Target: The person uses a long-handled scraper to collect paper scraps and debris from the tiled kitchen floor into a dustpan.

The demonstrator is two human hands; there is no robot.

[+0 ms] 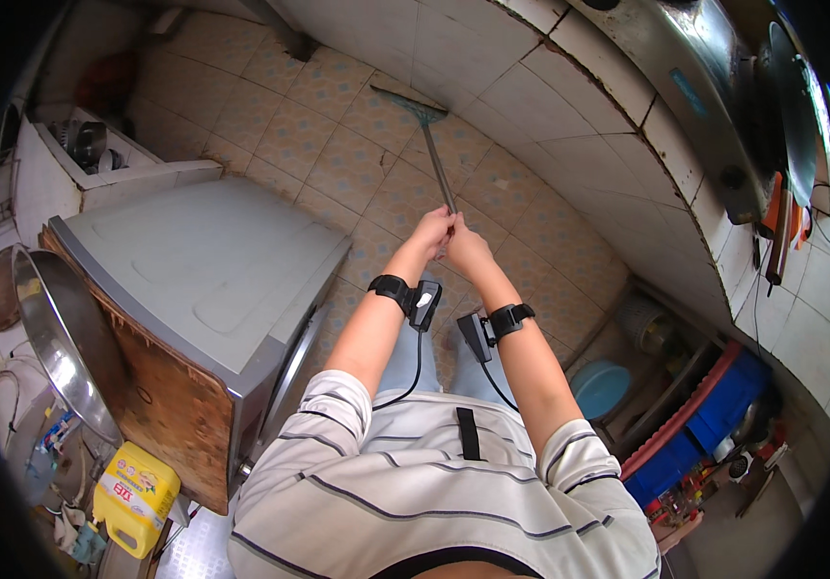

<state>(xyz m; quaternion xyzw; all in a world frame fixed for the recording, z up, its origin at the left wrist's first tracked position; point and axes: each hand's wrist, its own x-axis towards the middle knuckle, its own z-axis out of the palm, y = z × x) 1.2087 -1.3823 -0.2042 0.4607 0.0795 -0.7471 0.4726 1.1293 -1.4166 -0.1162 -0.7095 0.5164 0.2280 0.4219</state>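
Observation:
My left hand and my right hand are close together, both closed around the grey handle of a long-handled floor squeegee. Its wide head, with a teal bracket, rests on the patterned tile floor near the foot of the tiled wall. From my grip the handle slants forward and slightly left to that head. The handle's end below my hands is hidden. Black strapped devices with cables sit on my left wrist and right wrist.
A grey-topped appliance stands at my left, with a wooden board, a steel basin and a yellow jug beside it. The tiled counter curves along the right, bearing a gas stove. A blue basin lies below.

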